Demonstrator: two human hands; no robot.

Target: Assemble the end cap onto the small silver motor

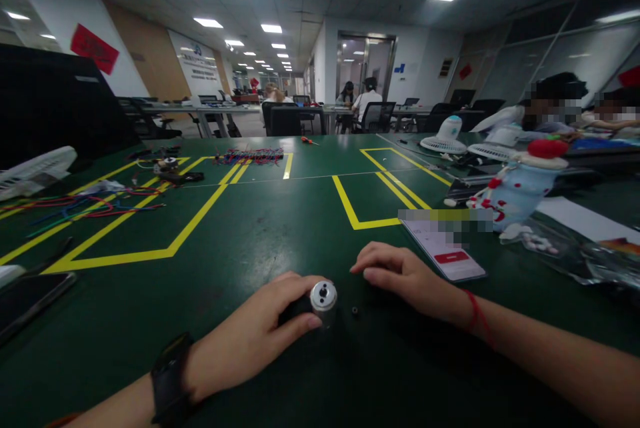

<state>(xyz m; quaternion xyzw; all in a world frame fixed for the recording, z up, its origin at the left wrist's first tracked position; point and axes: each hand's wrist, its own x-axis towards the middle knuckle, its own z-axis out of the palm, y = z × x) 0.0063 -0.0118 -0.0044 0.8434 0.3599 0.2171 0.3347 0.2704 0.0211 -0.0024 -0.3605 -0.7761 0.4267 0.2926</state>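
A small silver cylindrical motor (324, 298) stands upright on the green table, its round end face turned up with a shaft hole and two small dark holes. My left hand (267, 321) grips it from the left, thumb in front and index finger behind. Just right of the motor lies a tiny dark ring-like part (355, 311), touched by neither hand. My right hand (400, 275) is beyond that part, palm down, fingers loosely bent and thumb a little apart. Nothing shows in it, though its underside is hidden.
A phone (445, 251) lies beyond my right hand, near a blue cup with a red top (525, 185). Loose wires (115, 198) and another phone (35, 301) are at left. Bundled wires (250, 157) and a screwdriver (310, 141) lie farther back. White fans (445, 138) stand at right.
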